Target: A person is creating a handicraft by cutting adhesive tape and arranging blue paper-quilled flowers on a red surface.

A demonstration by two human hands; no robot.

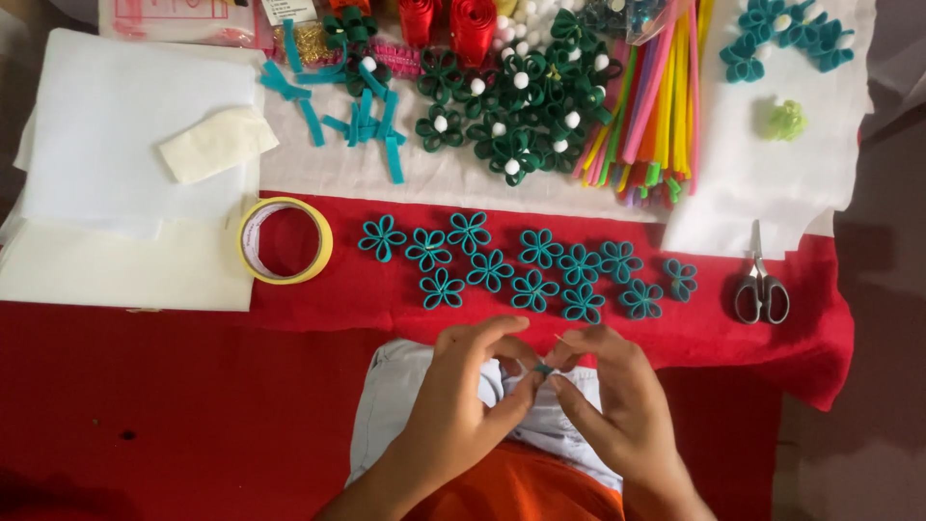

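Red cloth [193, 405] covers the whole working surface, and the two hands meet above its lower middle part. Far up and to the left of the grip lie large white sheets [106, 145]. Straight above the grip, at the far edge, sits a heap of dark green felt flowers [521, 106] with white balls in their centres, and to the right of that heap lies a bundle of coloured pipe cleaners [656, 106]. Between this heap and the hands, a row of teal felt flowers [521, 265] lies flat on the cloth, close above the fingers. A yellow tape roll [285, 240] rests up and to the left of the grip; small grey scissors [761, 289] lie up and to the right. The left hand [463, 396] and the right hand [617, 405] touch at the fingertips. Both pinch one small teal felt piece [545, 369] between thumb and forefinger, held in the air over the person's lap. Its shape is too small to tell.
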